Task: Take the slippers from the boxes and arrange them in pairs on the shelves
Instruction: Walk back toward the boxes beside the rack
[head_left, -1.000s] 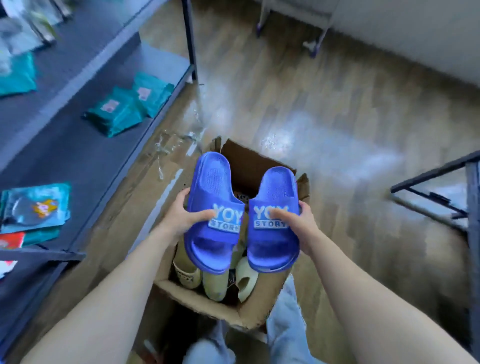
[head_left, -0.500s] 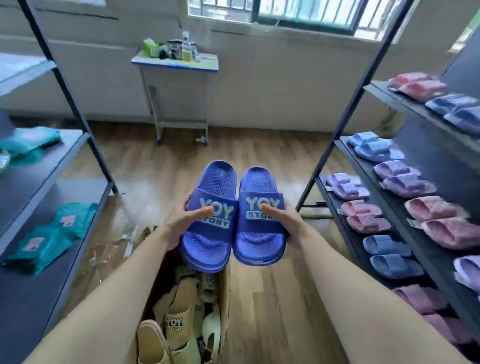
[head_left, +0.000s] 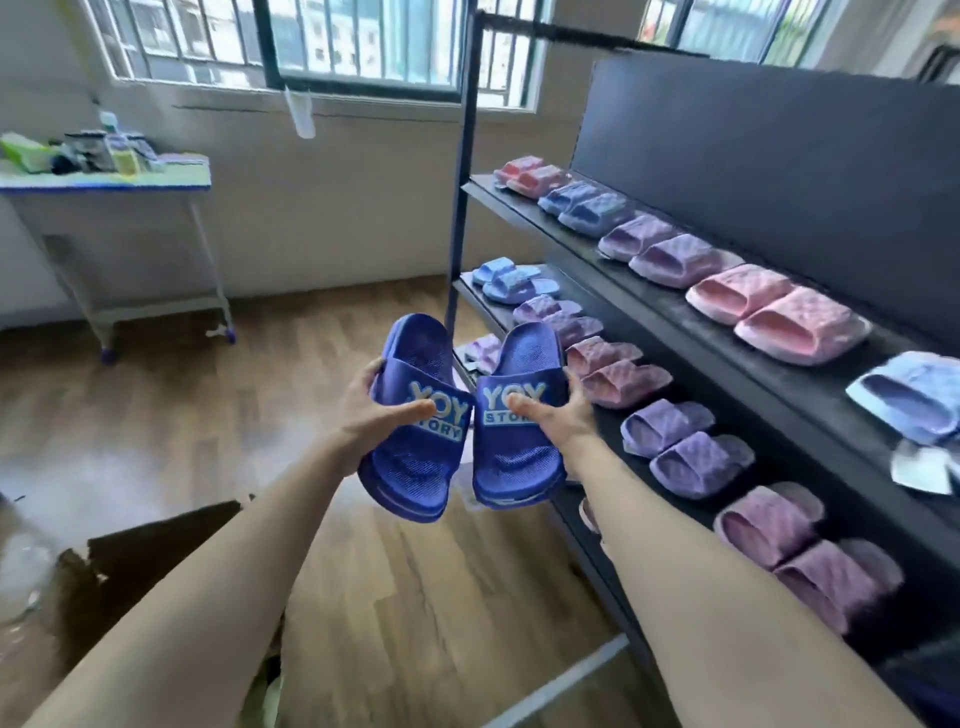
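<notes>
Swung right since before, off the box (head_left: 156, 561) toward the shelves (head_left: 753, 358) — left hand (head_left: 371, 415) clamped on one blue slipper (head_left: 415, 441), right hand (head_left: 553, 415) on its mate (head_left: 519, 457), side by side, airborne beside the rows of pairs.

A small white metal-legged table (head_left: 111, 208) stands against the pale wall at the left, its top crowded with bottles and a green packet (head_left: 21, 150) (too blurred to identify). Barred windows (head_left: 358, 47) run above it. Brown wood-plank flooring (head_left: 171, 415) stretches below.
</notes>
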